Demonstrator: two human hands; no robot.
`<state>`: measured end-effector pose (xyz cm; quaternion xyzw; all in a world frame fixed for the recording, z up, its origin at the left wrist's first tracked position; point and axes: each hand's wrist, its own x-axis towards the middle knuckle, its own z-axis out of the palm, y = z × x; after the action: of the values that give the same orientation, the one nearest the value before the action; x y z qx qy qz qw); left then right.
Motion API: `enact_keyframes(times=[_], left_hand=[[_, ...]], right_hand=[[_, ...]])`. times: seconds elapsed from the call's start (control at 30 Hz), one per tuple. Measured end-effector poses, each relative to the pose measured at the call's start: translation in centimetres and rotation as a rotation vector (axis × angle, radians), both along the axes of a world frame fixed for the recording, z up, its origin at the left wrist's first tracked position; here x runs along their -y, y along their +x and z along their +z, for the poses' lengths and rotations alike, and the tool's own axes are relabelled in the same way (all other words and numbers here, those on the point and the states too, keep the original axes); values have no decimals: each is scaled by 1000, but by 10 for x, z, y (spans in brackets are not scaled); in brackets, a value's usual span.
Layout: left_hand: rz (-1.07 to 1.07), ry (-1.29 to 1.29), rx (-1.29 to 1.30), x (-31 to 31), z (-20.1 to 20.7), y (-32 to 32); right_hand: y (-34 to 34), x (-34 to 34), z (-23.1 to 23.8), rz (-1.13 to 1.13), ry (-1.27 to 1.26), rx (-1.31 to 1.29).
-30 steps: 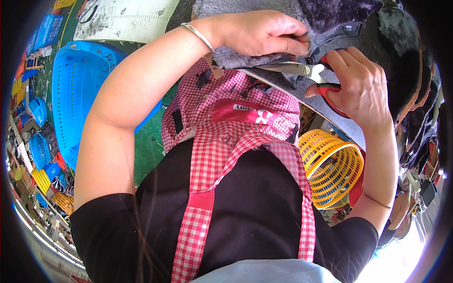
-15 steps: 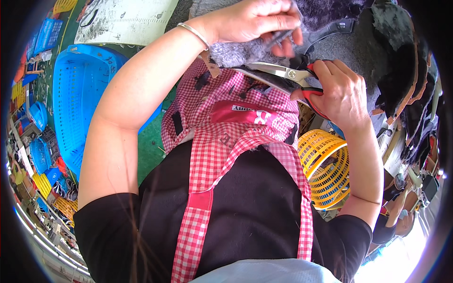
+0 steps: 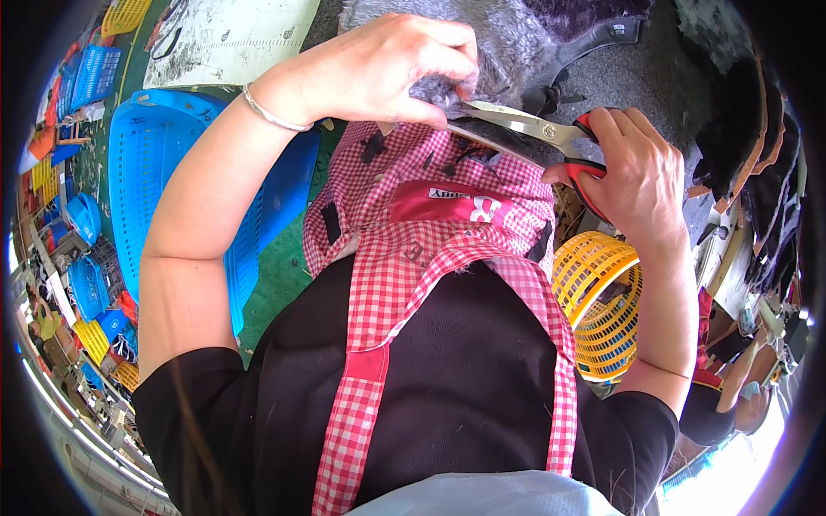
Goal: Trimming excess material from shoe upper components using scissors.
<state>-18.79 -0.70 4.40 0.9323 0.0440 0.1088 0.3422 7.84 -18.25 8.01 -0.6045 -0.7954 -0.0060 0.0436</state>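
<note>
Dark grey work surface [image 3: 632, 90] right of the grip. Pinching grey fur [image 3: 437, 89] tightly in the left hand [image 3: 387, 69], farther left and lower than 0.5 seconds ago. Closed around red-handled scissors [image 3: 549, 131] with the right hand [image 3: 637, 176], tips just right of the pinch. Below, on a red-and-white checked apron [image 3: 383, 267], white printing across a red panel [image 3: 417, 205].

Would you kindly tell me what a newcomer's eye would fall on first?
Probably the red checked apron, in the middle. Near the top, red-handled scissors in the right hand point toward grey fur pinched in the left hand. A blue basket sits at left, a yellow basket at right.
</note>
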Motion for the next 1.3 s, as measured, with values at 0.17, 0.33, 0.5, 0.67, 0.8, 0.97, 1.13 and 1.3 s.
enact_keyframes(times=[0.17, 0.33, 0.5, 0.67, 0.8, 0.97, 1.13, 1.3], left_hand=[[-28, 70, 58, 0, -3, -4], [25, 505, 145, 23, -8, -4], [115, 325, 127, 12, -14, 0], [328, -290, -184, -12, 1, 6], [600, 401, 429, -35, 13, 49], [444, 240, 225, -39, -19, 106], [508, 300, 184, -78, 65, 74], [731, 617, 318, -232, 187, -13]], right_hand=[[-4, 11, 5, -16, 3, 62], [-8, 15, 2, -37, 8, 91], [-15, 11, -6, -54, 33, 34], [-13, 12, -3, 5, 22, -130], [-13, 14, -4, 22, 30, -327], [-12, 5, 1, -121, 188, -364], [25, -35, -5, -630, 256, -735], [86, -105, -11, -926, 216, -1096]])
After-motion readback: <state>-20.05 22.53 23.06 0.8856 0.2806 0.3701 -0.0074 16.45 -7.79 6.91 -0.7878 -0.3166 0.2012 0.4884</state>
